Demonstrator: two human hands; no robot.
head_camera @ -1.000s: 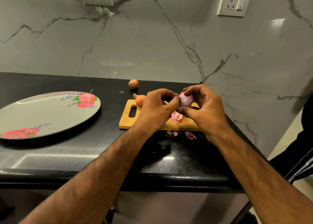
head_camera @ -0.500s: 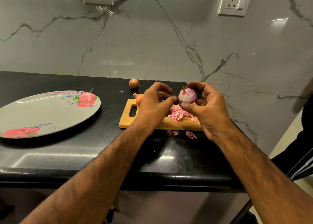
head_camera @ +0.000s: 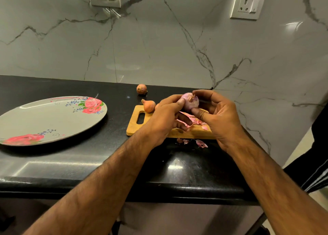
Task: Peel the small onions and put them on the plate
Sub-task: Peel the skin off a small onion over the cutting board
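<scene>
I see left hand (head_camera: 165, 117) and right hand (head_camera: 218, 117) both pinching the peeled onion (head_camera: 190, 101) above the cutting board (head_camera: 134, 126) | skins (head_camera: 197, 121) on board | brown onion (head_camera: 149, 106) at board's far corner | second brown onion (head_camera: 141, 89) behind it on counter (head_camera: 88, 163) | plate (head_camera: 44, 121) well left

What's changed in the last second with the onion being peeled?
The peeled onion rose slightly above the cutting board and was turned, so its root tuft now faces the camera. The left hand and right hand kept hold of it throughout. The plate, the board, the unpeeled onion near the wall, the unpeeled onion at the board's corner and the peel scraps stayed put.
</scene>
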